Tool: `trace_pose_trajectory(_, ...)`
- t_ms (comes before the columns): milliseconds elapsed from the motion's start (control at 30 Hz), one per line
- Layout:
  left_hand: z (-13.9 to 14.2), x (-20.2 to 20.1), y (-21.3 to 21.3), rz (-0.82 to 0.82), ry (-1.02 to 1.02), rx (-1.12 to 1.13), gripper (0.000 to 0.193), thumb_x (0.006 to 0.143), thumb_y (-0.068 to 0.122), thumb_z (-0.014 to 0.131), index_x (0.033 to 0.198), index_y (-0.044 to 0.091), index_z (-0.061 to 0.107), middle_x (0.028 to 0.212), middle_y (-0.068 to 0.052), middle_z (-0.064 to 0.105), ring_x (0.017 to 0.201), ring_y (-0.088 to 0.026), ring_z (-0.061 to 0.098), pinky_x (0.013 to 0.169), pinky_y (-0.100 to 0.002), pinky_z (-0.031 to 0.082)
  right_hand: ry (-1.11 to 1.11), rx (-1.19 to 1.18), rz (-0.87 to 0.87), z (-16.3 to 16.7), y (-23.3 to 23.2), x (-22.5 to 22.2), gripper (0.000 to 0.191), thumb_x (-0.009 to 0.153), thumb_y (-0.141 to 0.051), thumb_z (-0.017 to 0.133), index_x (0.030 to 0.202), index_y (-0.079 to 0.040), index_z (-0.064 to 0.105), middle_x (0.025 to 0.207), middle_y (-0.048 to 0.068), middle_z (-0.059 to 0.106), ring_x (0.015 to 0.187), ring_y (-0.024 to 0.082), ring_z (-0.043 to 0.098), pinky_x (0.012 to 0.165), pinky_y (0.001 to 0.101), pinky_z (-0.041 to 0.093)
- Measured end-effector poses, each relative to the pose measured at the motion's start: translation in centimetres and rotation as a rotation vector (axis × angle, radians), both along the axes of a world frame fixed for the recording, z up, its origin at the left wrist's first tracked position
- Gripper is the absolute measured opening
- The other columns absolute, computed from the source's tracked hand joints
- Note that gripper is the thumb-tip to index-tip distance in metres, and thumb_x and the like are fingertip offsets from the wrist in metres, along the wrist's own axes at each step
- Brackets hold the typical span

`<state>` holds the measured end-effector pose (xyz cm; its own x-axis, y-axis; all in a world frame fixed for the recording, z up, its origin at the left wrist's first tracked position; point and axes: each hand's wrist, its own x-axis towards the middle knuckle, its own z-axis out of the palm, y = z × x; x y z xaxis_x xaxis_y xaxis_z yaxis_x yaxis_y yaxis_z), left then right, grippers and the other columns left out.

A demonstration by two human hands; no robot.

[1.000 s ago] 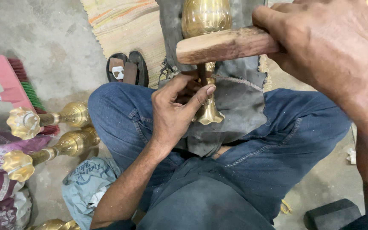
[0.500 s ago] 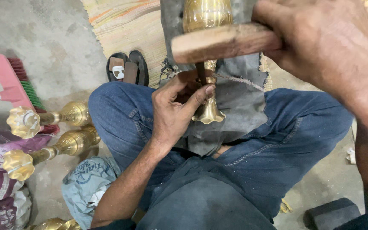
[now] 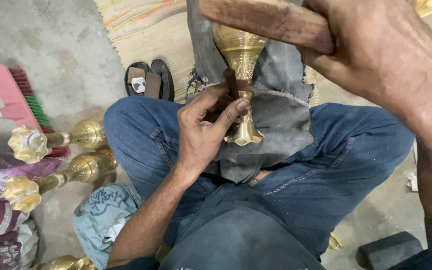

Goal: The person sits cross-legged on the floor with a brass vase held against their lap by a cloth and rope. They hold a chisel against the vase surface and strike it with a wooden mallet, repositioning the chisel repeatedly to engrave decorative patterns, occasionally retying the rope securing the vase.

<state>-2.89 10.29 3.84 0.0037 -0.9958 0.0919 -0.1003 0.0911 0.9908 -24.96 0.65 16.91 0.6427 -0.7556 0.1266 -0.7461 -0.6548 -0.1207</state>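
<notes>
Brass fills the middle of it: a tall goblet-shaped piece point(image 3: 242, 85) lies across the person's lap on a grey cloth point(image 3: 281, 120), bowl away from them, flared foot toward the belly. The left hand point(image 3: 203, 132) is curled shut around a short dark punch point(image 3: 231, 82), thumb and forefinger pinching it so its tip sits against the narrow stem. The right hand point(image 3: 376, 55) is clenched on a wooden mallet point(image 3: 266, 20), raised above the bowl, close to the camera.

I would judge the brass to be stiff and fairly heavy for its size, smooth and polished, so likely to roll or slip on the cloth unless pressed down. The stem looks like the natural place to take hold; the thin bowl wall seems the part most apt to dent.

Beyond the blue-jeaned knees, a pair of sandals point(image 3: 148, 82) sits at the edge of a striped mat point(image 3: 146, 25). On the person's left, two more brass pieces point(image 3: 61, 155) lie on the concrete floor point(image 3: 41, 45), beside a pink brush point(image 3: 16, 97) and some sacks point(image 3: 1, 220). A dark block point(image 3: 388, 250) lies by the right knee.
</notes>
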Motion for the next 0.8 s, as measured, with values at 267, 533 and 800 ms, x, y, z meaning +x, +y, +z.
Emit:
trace_pose_trajectory(267, 1.4, -0.3, -0.4, 0.017, -0.069, 0.086, 0.022, 0.094, 0.013, 0.082, 0.109, -0.001, 0.073, 0.090, -0.006, 0.078, 0.082, -0.007, 0.074, 0.071, -0.023, 0.060, 0.105, -0.154, -0.023, -1.2, 0.5, -1.0, 0.032, 0.080, -0.020, 0.081, 0.102, -0.003, 0.065, 0.084, 0.012, 0.066, 0.076, 0.034, 0.068, 0.070, 0.0461, 0.051)
trace_pose_trajectory(533, 3.3, -2.0, -0.7, -0.042, -0.466, -0.171, 0.024, 0.095, 0.015, 0.084, 0.109, 0.000, 0.072, 0.095, -0.010, 0.074, 0.080, -0.014, 0.073, 0.071, -0.028, 0.057, -0.218, -0.006, -0.104, -4.0, 1.6, -3.7, 0.034, 0.083, -0.011, 0.082, 0.110, -0.002, 0.064, 0.090, 0.017, 0.064, 0.088, 0.039, 0.066, 0.077, 0.0483, 0.051)
trace_pose_trajectory(800, 4.2, -2.6, -0.9, -0.083, -0.486, -0.128, 0.032, 0.096, 0.016, 0.080, 0.121, -0.001, 0.069, 0.102, -0.011, 0.074, 0.084, -0.016, 0.076, 0.070, -0.028, 0.061, -0.226, -0.045, -0.196, -5.4, 2.5, -5.5, 0.030, 0.084, -0.011, 0.083, 0.108, -0.004, 0.066, 0.082, 0.016, 0.065, 0.082, 0.038, 0.067, 0.071, 0.0481, 0.050)
